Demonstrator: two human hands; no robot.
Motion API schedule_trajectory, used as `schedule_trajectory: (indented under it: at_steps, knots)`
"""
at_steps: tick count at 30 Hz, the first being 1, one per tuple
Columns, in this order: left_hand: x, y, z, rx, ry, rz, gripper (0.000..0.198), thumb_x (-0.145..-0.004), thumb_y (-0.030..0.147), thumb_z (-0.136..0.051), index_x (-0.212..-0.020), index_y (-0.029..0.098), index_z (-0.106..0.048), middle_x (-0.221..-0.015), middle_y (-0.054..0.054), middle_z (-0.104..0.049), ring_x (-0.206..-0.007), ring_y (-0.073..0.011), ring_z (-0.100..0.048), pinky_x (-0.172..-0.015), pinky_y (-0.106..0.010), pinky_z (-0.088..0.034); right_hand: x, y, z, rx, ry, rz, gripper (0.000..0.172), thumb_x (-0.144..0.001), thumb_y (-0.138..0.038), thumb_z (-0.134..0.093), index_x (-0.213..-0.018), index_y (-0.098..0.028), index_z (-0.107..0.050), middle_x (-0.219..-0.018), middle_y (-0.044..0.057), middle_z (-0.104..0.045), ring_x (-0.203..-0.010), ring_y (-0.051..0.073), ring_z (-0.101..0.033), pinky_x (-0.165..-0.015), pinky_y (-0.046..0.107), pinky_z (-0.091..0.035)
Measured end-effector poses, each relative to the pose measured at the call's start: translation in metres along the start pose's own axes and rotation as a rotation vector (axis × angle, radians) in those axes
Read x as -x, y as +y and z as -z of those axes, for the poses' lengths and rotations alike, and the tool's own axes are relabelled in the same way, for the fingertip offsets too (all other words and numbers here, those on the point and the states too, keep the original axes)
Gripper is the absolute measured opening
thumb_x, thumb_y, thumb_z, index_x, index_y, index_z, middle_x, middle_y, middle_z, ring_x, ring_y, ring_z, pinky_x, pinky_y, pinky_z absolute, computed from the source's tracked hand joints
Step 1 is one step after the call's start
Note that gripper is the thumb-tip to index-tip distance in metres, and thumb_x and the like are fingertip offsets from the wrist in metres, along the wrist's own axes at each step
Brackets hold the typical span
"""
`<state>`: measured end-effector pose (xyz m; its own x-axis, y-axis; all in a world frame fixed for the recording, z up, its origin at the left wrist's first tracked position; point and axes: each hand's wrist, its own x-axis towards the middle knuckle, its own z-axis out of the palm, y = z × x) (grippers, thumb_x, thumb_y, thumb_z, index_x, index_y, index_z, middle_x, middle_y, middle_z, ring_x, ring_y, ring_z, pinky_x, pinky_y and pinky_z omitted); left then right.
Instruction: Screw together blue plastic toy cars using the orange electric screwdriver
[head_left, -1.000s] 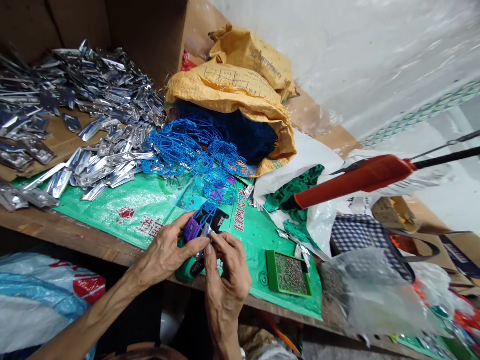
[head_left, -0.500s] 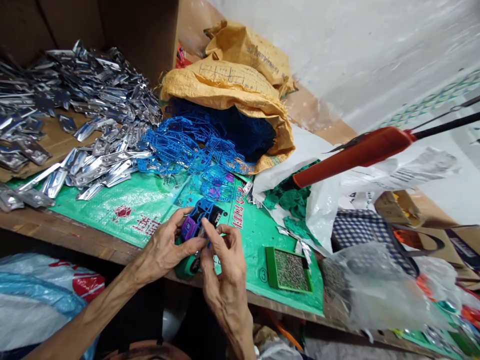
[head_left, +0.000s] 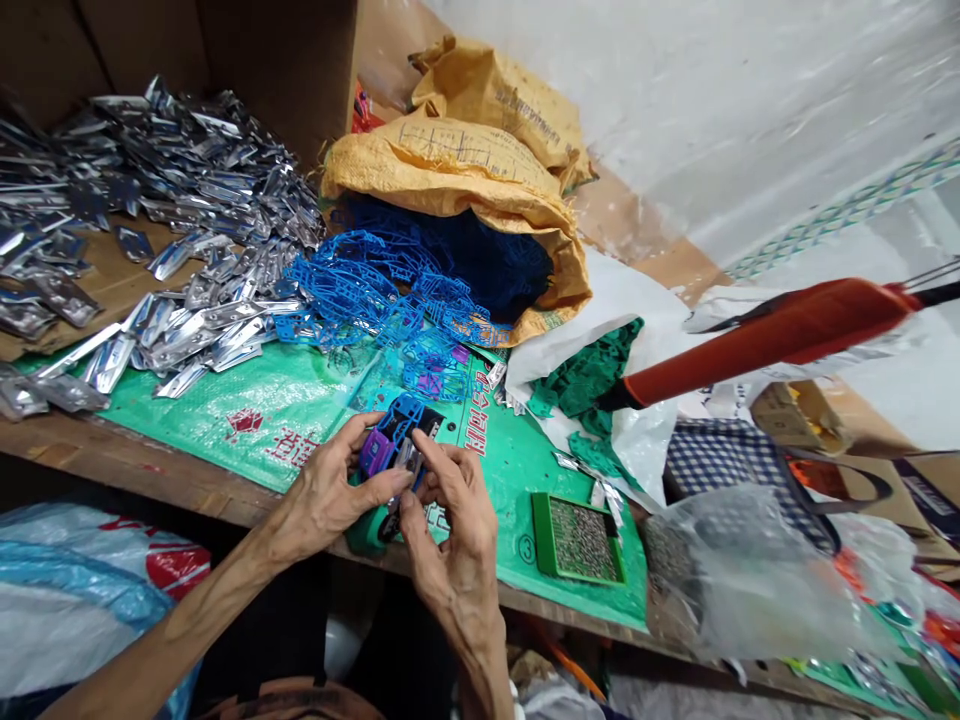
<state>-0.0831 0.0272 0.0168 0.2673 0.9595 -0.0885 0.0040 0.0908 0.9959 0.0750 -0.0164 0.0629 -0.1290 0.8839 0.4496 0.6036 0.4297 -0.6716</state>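
Fingertips (head_left: 388, 487) of our left hand (head_left: 322, 500) are closed around a purple piece (head_left: 375, 453), with the thumb at its near side and the index finger curled over the far side. Just beyond it we see a blue openwork part (head_left: 403, 412), and beside that a black part, mostly covered by our fingers. Our right hand (head_left: 454, 520) meets the same small cluster from the other side: its index fingertip rests at a small silver piece (head_left: 409, 456), its thumb stands apart from that finger, lower down, and we cannot tell whether the two pinch anything between them. The cluster lies near the front edge of the table, over a green sheet (head_left: 517, 470) with red lettering.

Beyond our hands, loose blue frames (head_left: 352, 285) spill from the mouth of a yellow sack (head_left: 450, 150). To the left of them we have a wide heap of shiny metal plates (head_left: 225, 180), partly on cardboard. To the right, a shallow green tray (head_left: 541, 540) holds many tiny metal bits, and farther back a white bag (head_left: 652, 440) lies open on dark green pieces (head_left: 592, 370). Over it slants a red-handled tool (head_left: 772, 335), its dark tip pointing down and left.
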Motion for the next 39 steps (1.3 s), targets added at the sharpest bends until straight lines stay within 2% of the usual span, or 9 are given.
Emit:
schedule_trajectory:
  at_steps: [3, 8, 13, 17, 20, 23, 29, 33, 39]
  knots:
    - [0.000, -0.003, 0.001, 0.057, -0.001, 0.014, 0.074, -0.079, 0.057, -0.076, -0.137, 0.019, -0.049, -0.116, -0.006, -0.073, -0.105, -0.0256, -0.070, -0.092, -0.034, -0.055, 0.004, 0.004, 0.002, -0.109, -0.004, -0.043, 0.063, -0.093, -0.009, -0.057, -0.151, -0.033, -0.047, -0.114, 0.006, -0.062, -0.079, 0.011, -0.064, -0.072, 0.026, -0.060]
    - [0.000, 0.003, 0.002, 0.048, -0.067, 0.014, 0.073, -0.078, 0.053, -0.077, -0.137, 0.020, -0.050, -0.114, -0.005, -0.074, -0.103, -0.0252, -0.072, -0.090, -0.033, -0.057, 0.000, 0.009, 0.022, -0.109, 0.122, -0.095, 0.048, -0.094, -0.017, -0.064, -0.139, -0.032, -0.060, -0.113, 0.005, -0.067, -0.083, 0.012, -0.065, -0.076, 0.028, -0.059]
    - [-0.009, 0.025, -0.005, -0.290, -0.069, -0.168, 0.060, -0.079, 0.046, -0.071, -0.132, 0.022, -0.058, -0.097, -0.001, -0.074, -0.078, -0.0198, -0.070, -0.071, -0.028, -0.055, -0.015, 0.011, 0.044, -0.132, 0.169, -0.292, 0.034, -0.097, -0.037, -0.062, -0.129, -0.026, -0.069, -0.113, 0.007, -0.072, -0.089, 0.016, -0.069, -0.081, 0.032, -0.059]
    - [-0.026, 0.027, -0.017, -0.663, -0.211, -0.447, 0.058, -0.082, 0.037, -0.066, -0.137, 0.022, -0.056, -0.122, -0.009, -0.071, -0.103, -0.0279, -0.071, -0.088, -0.035, -0.055, -0.008, 0.028, 0.043, -0.235, 0.212, -0.505, 0.036, -0.093, -0.047, -0.066, -0.119, -0.023, -0.074, -0.120, 0.009, -0.075, -0.109, 0.023, -0.071, -0.098, 0.039, -0.056]
    - [-0.037, 0.023, -0.027, -0.836, -0.327, -0.447, 0.057, -0.083, 0.039, -0.065, -0.135, 0.017, -0.058, -0.122, -0.014, -0.071, -0.112, -0.0351, -0.068, -0.095, -0.042, -0.053, 0.006, 0.049, 0.039, -0.286, 0.215, -0.597, 0.041, -0.087, -0.047, -0.072, -0.116, -0.018, -0.075, -0.115, 0.011, -0.078, -0.106, 0.026, -0.073, -0.096, 0.042, -0.058]
    - [-0.042, 0.022, -0.033, -0.857, -0.392, -0.418, 0.047, -0.082, 0.041, -0.068, -0.124, 0.020, -0.065, -0.115, -0.012, -0.074, -0.110, -0.0346, -0.068, -0.096, -0.042, -0.052, 0.020, 0.066, 0.037, -0.328, 0.220, -0.646, 0.039, -0.085, -0.047, -0.074, -0.107, -0.015, -0.077, -0.103, 0.011, -0.080, -0.097, 0.025, -0.075, -0.090, 0.040, -0.059]
    - [-0.046, 0.018, -0.030, -0.900, -0.439, -0.410, 0.056, -0.082, 0.043, -0.068, -0.134, 0.024, -0.064, -0.125, -0.011, -0.072, -0.119, -0.0329, -0.066, -0.104, -0.042, -0.048, 0.030, 0.076, 0.035, -0.439, 0.213, -0.661, 0.040, -0.084, -0.045, -0.075, -0.112, -0.017, -0.076, -0.104, 0.009, -0.078, -0.092, 0.021, -0.072, -0.084, 0.036, -0.060]
    - [-0.045, 0.012, -0.025, -0.890, -0.409, -0.455, 0.059, -0.080, 0.039, -0.068, -0.136, 0.021, -0.063, -0.121, -0.010, -0.073, -0.114, -0.0308, -0.067, -0.100, -0.039, -0.051, 0.031, 0.077, 0.032, -0.530, 0.159, -0.659, 0.039, -0.088, -0.047, -0.072, -0.113, -0.018, -0.072, -0.096, 0.007, -0.075, -0.081, 0.018, -0.069, -0.067, 0.028, -0.059]
    - [-0.042, 0.026, -0.027, -0.885, -0.350, -0.540, 0.047, -0.084, 0.039, -0.065, -0.125, 0.018, -0.069, -0.111, -0.009, -0.068, -0.098, -0.0244, -0.067, -0.086, -0.032, -0.053, 0.033, 0.081, 0.029, -0.598, 0.125, -0.537, 0.043, -0.089, -0.043, -0.070, -0.126, -0.021, -0.068, -0.119, 0.011, -0.066, -0.072, 0.011, -0.062, -0.059, 0.024, -0.057]
